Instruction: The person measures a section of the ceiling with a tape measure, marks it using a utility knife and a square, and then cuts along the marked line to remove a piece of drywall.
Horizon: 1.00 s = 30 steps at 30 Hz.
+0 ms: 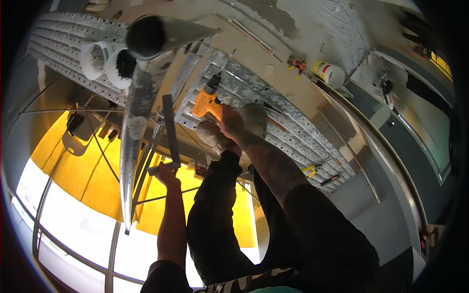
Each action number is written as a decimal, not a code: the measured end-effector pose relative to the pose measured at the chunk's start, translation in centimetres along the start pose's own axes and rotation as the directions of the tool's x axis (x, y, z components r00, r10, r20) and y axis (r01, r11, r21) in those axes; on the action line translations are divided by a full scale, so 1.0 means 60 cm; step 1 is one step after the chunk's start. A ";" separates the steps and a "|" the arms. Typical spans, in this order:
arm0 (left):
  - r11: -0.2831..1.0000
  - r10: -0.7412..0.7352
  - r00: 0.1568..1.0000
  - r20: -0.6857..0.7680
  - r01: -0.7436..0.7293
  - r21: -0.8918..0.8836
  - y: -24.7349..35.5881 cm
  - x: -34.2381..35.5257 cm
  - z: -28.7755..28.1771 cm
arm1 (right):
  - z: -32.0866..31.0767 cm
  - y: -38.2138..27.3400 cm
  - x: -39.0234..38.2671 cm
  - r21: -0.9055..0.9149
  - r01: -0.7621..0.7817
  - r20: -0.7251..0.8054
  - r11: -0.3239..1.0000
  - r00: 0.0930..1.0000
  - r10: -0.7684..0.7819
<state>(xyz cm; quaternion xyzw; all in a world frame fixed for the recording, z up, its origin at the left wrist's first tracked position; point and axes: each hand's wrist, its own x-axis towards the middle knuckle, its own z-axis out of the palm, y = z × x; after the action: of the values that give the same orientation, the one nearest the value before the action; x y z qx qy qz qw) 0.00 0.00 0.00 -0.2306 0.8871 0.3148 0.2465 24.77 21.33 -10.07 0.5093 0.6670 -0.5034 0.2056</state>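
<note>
Head view, right hand: the right hand (230, 122) is wrapped tight around the grip of an orange power drill (206, 101), which points away from the person over a perforated metal platform (293, 129).
Head view, left hand: the left hand (166, 174) is closed around the lower end of a dark flat bar (169, 128) that stands nearly upright beside a long grey metal tube (133, 132).
Feet: two grey shoes (254, 117) stand on the platform, just beside the drill.
Nearby: two white round containers (105, 61) sit on another perforated panel; a white can with a yellow band (330, 73) rests farther off.
Below: yellow sheeting (73, 166) shows beneath the framework.
</note>
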 end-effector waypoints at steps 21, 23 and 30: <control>0.985 -0.028 0.912 0.410 0.096 -0.145 0.138 -0.180 0.055 | -0.125 0.290 0.006 -0.555 0.001 -0.142 0.832 0.985 -0.096; 0.984 0.114 0.810 0.575 -0.172 0.048 0.164 -0.213 0.045 | -0.125 0.303 0.008 -0.451 0.008 -0.122 0.892 0.990 -0.070; 0.706 0.249 0.615 0.748 -0.644 0.294 0.238 -0.344 -0.010 | -0.146 0.274 -0.009 -0.259 0.089 0.002 0.962 0.996 -0.091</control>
<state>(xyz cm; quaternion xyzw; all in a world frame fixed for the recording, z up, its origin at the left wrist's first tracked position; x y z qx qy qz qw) 7.72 14.77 18.77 0.2153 0.8189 0.1661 0.5054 41.62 28.36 -13.68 0.4498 0.7507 -0.4180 0.2439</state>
